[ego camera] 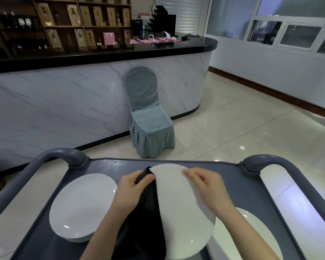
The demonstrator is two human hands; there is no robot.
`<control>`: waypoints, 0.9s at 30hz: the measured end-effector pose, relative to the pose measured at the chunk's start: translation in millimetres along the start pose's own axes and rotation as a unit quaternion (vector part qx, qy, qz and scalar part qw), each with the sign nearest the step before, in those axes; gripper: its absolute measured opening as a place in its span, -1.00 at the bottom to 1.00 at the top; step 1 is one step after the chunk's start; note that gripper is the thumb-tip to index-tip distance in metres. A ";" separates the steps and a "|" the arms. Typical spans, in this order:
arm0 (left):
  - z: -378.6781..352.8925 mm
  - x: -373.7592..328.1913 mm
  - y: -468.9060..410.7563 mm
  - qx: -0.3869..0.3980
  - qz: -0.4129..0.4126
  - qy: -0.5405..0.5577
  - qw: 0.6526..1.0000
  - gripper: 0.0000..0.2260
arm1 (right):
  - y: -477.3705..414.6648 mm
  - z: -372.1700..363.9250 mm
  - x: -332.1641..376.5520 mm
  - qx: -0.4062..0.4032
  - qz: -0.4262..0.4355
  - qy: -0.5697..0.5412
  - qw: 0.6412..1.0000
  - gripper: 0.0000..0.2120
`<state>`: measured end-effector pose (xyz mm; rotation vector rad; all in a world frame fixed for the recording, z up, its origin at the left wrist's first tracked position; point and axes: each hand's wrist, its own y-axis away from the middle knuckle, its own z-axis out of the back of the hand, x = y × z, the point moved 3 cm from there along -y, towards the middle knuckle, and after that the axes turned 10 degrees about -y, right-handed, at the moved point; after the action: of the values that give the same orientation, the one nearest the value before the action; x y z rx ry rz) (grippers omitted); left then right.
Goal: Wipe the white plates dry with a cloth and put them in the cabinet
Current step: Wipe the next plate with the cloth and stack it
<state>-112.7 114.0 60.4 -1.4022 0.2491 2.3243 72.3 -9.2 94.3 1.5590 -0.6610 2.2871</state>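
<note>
Across the room from you runs a long bar with a marble-patterned front and a dark top. Wooden shelves of boxes and bottles stand behind it. In front of you stands the grey-blue cart that carries the work, with a curved handle rising at its far left corner and another at its far right corner. Beyond the cart's far edge, against the bar, stands a chair in a pale blue cover. Of the white plates, the one you hold is over the middle of the cart, tilted, and its near right edge overlaps a second plate that lies flat at the near right corner. A third plate lies flat on the left side of the cart, apart from the other two. A dark cloth hangs along the left side of the held plate and falls towards the cart's near edge. Your left hand has its fingers curled round the cloth, gripping it against the far left rim of the held plate. Your right hand has its fingers curled over the far right rim and grips the plate there. Small pink bags sit on the bar top.
</note>
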 end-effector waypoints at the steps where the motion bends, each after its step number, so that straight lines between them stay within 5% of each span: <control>1: -1.4 9.5 5.7 -0.052 0.058 0.040 0.996 -0.75 | 4.4 1.4 -3.9 -0.075 -0.028 -0.050 0.996 -0.62; 4: -22.5 24.4 30.4 -0.150 0.217 0.210 0.941 -0.71 | 27.7 -16.5 -16.3 -0.274 -0.107 -0.215 0.931 -0.53; 6: -32.8 30.3 35.5 -0.164 0.256 0.231 0.924 -0.71 | 38.8 -27.5 -32.3 -0.298 -0.141 -0.245 0.912 -0.52; 9: -22.4 33.7 28.3 -0.149 0.218 0.199 0.944 -0.67 | 34.7 -16.7 -40.9 -0.199 -0.147 -0.186 0.951 -0.59; 13: -1.9 12.7 8.1 -0.066 0.031 0.049 0.996 -0.75 | 7.8 6.2 -12.6 -0.003 -0.061 -0.074 0.995 -0.79; 16: -2.5 -11.5 -6.3 0.081 -0.086 -0.036 0.992 -0.78 | 4.0 -2.6 2.8 0.141 -0.010 0.041 0.989 -0.80; 18: -0.2 -18.4 -12.5 0.121 -0.137 -0.092 0.979 -0.74 | 7.2 -9.9 2.9 0.163 0.003 0.075 0.984 -0.75; 23: -4.4 -1.5 -9.4 0.104 -0.085 -0.045 0.990 -0.83 | 4.0 -16.4 2.9 0.089 0.047 0.086 0.991 -0.61; 27: -10.6 28.9 11.6 -0.094 0.110 0.097 0.985 -0.78 | 12.3 -11.0 -12.9 -0.127 -0.075 -0.104 0.984 -0.54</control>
<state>-121.0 107.1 29.3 -1.7783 0.2574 2.4412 62.4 -13.7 76.5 1.6725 -0.8225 1.8663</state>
